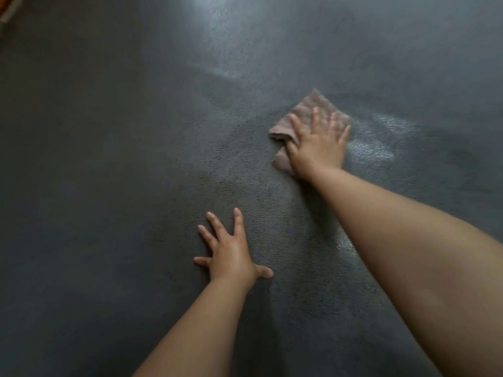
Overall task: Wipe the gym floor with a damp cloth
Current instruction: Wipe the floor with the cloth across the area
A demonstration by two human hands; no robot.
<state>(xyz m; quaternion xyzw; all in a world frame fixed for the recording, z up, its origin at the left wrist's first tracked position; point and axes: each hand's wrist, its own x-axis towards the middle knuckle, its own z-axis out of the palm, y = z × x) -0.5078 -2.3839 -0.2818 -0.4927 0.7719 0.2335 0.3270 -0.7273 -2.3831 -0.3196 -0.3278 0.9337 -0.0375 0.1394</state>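
— Where did the cloth [309, 115] lie?
— On the floor [109, 131], far right, under the right hand [317, 144].
— And the left hand [231, 257]?
— Flat on the floor, nearer, left of it.

The person is showing two bare forearms, no sleeves reaching them; left hand [231, 254] and right hand [317, 148] are wearing nothing.

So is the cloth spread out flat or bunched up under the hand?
Partly bunched. The cloth lies flat ahead of the right hand, but its near edge is folded and crumpled beside the thumb.
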